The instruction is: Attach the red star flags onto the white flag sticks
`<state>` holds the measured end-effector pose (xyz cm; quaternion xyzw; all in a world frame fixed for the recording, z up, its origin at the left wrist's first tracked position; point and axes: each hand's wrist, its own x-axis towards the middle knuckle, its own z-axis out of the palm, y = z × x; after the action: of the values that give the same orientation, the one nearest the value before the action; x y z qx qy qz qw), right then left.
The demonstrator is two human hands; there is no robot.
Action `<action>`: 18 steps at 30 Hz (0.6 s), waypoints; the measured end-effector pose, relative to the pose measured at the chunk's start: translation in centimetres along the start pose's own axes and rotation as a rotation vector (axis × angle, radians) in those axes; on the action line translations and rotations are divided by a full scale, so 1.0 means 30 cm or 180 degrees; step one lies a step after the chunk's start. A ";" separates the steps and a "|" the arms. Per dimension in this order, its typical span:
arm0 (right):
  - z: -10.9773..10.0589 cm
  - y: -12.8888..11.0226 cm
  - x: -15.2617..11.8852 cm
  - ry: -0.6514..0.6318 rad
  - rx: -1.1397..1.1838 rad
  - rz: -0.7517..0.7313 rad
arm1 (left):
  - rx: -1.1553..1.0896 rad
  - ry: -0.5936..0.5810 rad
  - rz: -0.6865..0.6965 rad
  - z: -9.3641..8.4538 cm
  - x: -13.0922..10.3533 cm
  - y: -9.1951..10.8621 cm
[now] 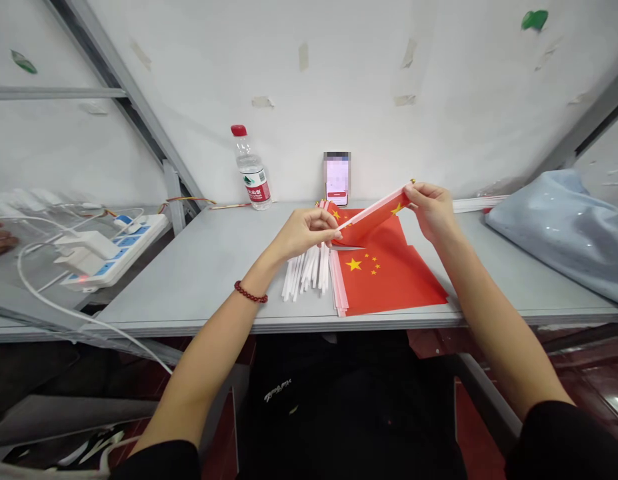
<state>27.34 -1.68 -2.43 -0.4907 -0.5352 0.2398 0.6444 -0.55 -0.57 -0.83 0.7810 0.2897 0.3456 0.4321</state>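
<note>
The left hand [311,233] and right hand [431,203] grasp opposite ends of a raised red flag [371,220] above the bench [189,267].

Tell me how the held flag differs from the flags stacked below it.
The held flag slants between left hand and right hand; the stacked flags lie flat on the table. The held flag's white edge rises rightward, while the stacked flags' white edges run down their left side. Both are red with yellow stars.

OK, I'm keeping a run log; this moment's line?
left hand: holds Chinese flag | right hand: its gold-tipped end | table: flag stack, white sticks
</note>
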 end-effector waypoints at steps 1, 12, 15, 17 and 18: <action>-0.012 0.004 0.009 0.0172 0.0064 -0.0069 | -0.0002 -0.0030 0.0017 -0.003 0.001 -0.001; -0.182 0.059 0.108 0.1292 0.0178 -0.0556 | -0.0627 -0.0708 -0.0042 -0.053 -0.009 0.016; -0.163 0.042 0.089 0.1209 0.0190 -0.0342 | -0.0796 -0.0807 -0.0086 -0.059 -0.011 0.015; -0.134 0.020 0.063 0.0980 0.0118 -0.0085 | -0.0769 -0.0806 -0.0180 -0.055 -0.008 0.008; -0.113 0.006 0.047 0.0842 0.0066 0.0059 | -0.0732 -0.0824 -0.0243 -0.050 -0.005 0.003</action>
<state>30.96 -1.72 -1.77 -0.5162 -0.4385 0.1844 0.7122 -1.82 0.00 -0.21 0.7528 0.2197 0.2564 0.5650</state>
